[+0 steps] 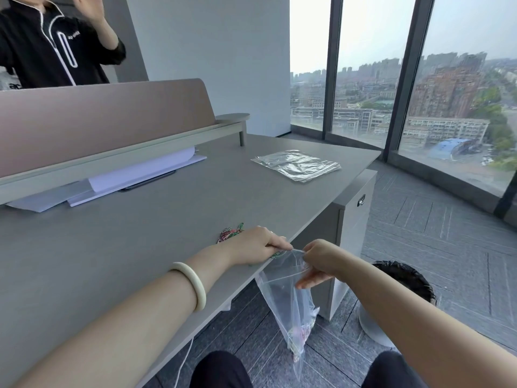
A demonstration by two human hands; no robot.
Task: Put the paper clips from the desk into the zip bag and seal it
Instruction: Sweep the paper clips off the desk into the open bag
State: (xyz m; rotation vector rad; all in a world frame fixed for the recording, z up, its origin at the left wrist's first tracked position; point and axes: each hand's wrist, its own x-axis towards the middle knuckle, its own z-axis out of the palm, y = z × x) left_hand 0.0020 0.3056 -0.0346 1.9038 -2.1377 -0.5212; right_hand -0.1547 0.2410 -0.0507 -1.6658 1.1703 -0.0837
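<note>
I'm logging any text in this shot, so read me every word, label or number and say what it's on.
White print on the other person's black top: too small to read.
"ac": white letters at the left edge, cut off by the desk divider.
No text visible on the zip bag, spare bags or cabinet.
</note>
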